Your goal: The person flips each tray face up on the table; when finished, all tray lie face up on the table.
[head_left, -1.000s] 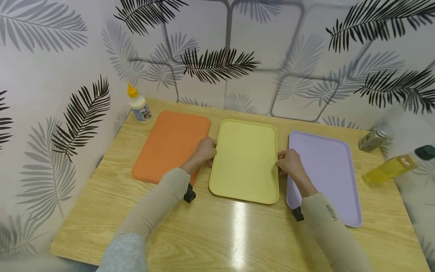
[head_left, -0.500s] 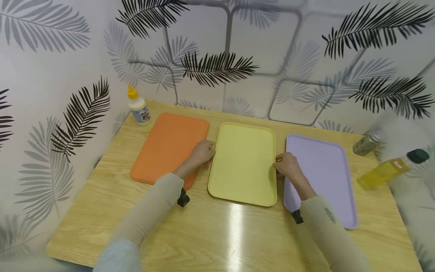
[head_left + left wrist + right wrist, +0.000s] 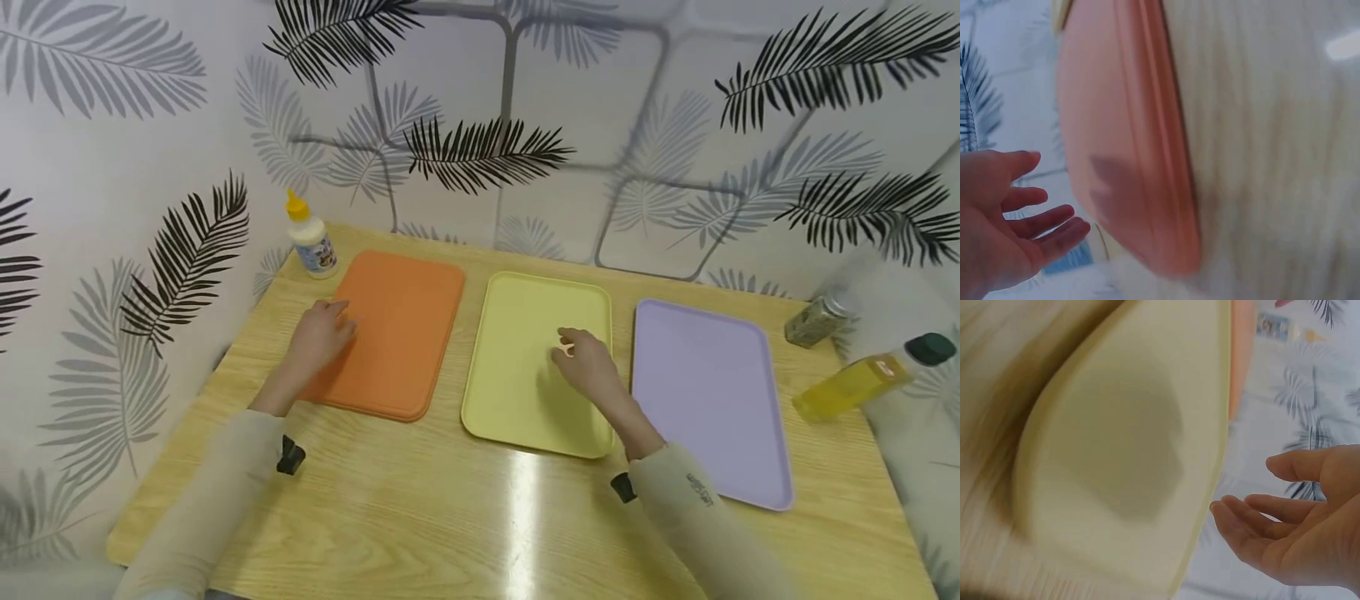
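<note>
My left hand [image 3: 321, 337] is over the left edge of the orange tray [image 3: 397, 333], which looks like a stack of rimmed trays turned face down. In the left wrist view its fingers [image 3: 1047, 222] are spread and relaxed, holding nothing, and a shadow falls on the orange surface. My right hand [image 3: 588, 367] hovers above the right half of the yellow tray [image 3: 517, 358], casting a shadow on it. Its thumb and fingers [image 3: 1241, 534] are loosely bent with nothing between them. A lilac tray [image 3: 705, 392] lies to the right, partly behind my right forearm.
A white glue bottle [image 3: 313, 242] with a yellow cap stands at the back left corner. On the right are a spice jar [image 3: 817, 318] and a bottle of yellow liquid [image 3: 862, 383] with a dark green cap. A patterned wall borders the wooden table [image 3: 420, 500].
Both hands have let go of the yellow tray's sides. My left hand has moved left across the orange tray, and my right hand has moved left over the yellow tray.
</note>
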The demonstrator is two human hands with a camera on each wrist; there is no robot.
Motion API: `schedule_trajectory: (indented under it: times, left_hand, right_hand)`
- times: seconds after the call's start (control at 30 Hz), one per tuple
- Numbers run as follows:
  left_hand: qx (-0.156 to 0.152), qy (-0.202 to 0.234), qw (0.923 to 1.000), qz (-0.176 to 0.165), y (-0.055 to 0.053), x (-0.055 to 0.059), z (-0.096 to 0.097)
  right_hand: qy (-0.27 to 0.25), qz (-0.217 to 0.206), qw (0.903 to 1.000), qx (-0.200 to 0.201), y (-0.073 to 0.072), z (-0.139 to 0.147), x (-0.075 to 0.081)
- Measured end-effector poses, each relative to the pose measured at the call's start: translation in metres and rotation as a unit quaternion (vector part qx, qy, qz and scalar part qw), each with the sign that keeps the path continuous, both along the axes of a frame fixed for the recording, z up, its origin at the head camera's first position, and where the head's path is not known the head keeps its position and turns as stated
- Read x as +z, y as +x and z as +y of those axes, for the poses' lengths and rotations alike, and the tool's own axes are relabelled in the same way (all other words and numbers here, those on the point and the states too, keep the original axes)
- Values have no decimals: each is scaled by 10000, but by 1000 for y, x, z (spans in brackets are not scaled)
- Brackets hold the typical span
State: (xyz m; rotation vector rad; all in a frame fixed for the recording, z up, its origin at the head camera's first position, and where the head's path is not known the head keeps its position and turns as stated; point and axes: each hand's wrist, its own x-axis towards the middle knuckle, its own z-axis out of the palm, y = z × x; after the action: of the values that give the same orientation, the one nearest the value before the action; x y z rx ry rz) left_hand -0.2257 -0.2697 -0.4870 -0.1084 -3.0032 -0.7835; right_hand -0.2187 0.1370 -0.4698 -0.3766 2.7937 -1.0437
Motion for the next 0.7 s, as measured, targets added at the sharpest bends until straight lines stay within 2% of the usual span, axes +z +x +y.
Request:
schedule_trajectory:
  times: [0.1, 0.2, 0.37, 0.57, 0.7]
  left_hand:
    - [-2, -220, 9996, -179, 4, -6, -17]
    - [-53, -187, 9990, -412, 7, -11, -28]
    - [-147, -126, 9964, -826, 9, -17, -41]
    - [-404, -161, 9929, -1107, 10, -14, -47]
    - [-559, -77, 9905, -1255, 10, -8, -47]
  right_hand:
    - [-334, -165, 9990, 254, 2, -27, 0]
    - [-469, -232, 9975, 465, 2, -53, -1]
    - [-693, -469, 9950, 543, 3, -93, -6]
    - [-817, -757, 9894, 932, 9, -137, -8]
    - [-893, -916, 9881, 849, 10, -161, -7]
